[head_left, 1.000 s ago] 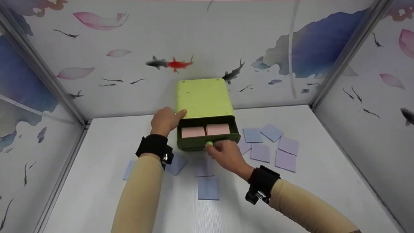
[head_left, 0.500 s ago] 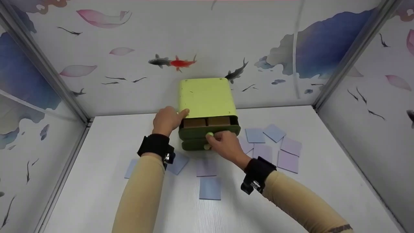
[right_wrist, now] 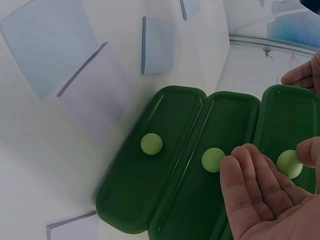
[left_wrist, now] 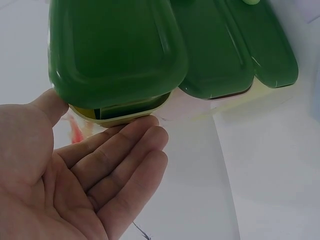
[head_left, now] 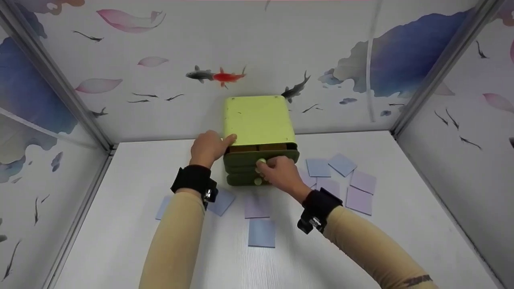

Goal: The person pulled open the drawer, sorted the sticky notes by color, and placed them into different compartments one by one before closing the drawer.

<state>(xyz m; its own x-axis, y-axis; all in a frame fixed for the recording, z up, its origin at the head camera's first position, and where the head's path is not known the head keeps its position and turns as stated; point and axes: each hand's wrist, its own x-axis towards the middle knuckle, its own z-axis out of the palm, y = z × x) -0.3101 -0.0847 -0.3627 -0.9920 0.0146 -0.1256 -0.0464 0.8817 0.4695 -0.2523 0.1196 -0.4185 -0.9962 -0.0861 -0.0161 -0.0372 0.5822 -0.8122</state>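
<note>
A small cabinet (head_left: 259, 120) with a lime-green top and three dark green drawers stands against the back wall. Its top drawer (head_left: 260, 155) sticks out a little at the front; through the narrow gap show the shaded tops of two blocks. My right hand (head_left: 281, 172) pinches that drawer's light green knob (right_wrist: 290, 164) between thumb and fingers. On the cabinet's front left corner rests my left hand (head_left: 209, 147), thumb on the top. In the left wrist view its fairly straight fingers (left_wrist: 132, 185) touch the side. The two lower drawers look pushed in.
Blue and lilac square pads lie on the white table (head_left: 321, 257): several to the right, including a lilac pad (head_left: 359, 200), and others in front, including a blue pad (head_left: 262, 233). Patterned walls (head_left: 160, 52) enclose the back and sides.
My right hand has pushed the top drawer inward, away from me. The pink-looking blocks inside have slid under the top, and the drawer below has come into view. The left hand stays on the corner.
</note>
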